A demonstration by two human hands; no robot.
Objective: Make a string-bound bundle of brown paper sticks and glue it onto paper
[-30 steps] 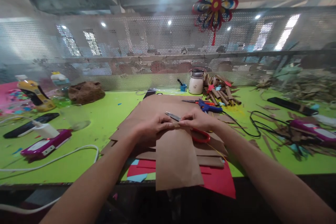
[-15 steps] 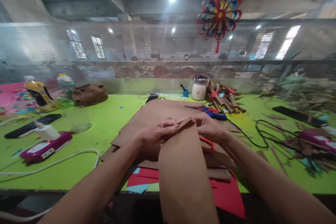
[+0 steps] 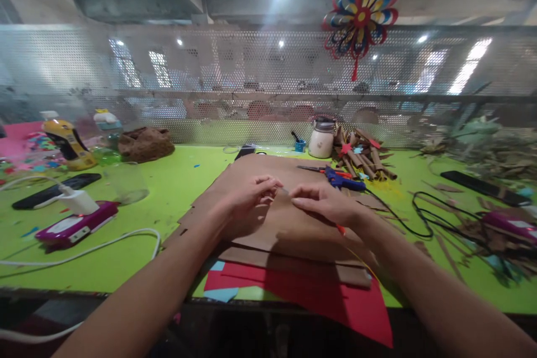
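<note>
My left hand (image 3: 250, 197) and my right hand (image 3: 323, 203) hover close together over a stack of brown paper sheets (image 3: 272, 229) on the green table (image 3: 176, 190). Both hands have their fingers pinched toward each other. A small pale sliver (image 3: 284, 191) shows between the fingertips; I cannot make out what it is. A bit of red scissors handle (image 3: 340, 229) peeks out under my right wrist. Red paper (image 3: 335, 296) lies beneath the brown stack at the table's front edge.
A blue glue gun (image 3: 342, 179), a white jar (image 3: 322, 140) and brown paper rolls (image 3: 363, 156) sit behind. A black cable (image 3: 419, 215) runs on the right. On the left lie a magenta device (image 3: 75, 224), a white cable (image 3: 104, 246), a phone (image 3: 54, 190) and a yellow bottle (image 3: 67, 142). A mesh screen (image 3: 251, 84) backs the table.
The long brown paper strip that my hands held and that hung over the front edge is out of sight now. My hands stay together over the stack, slightly farther back.
</note>
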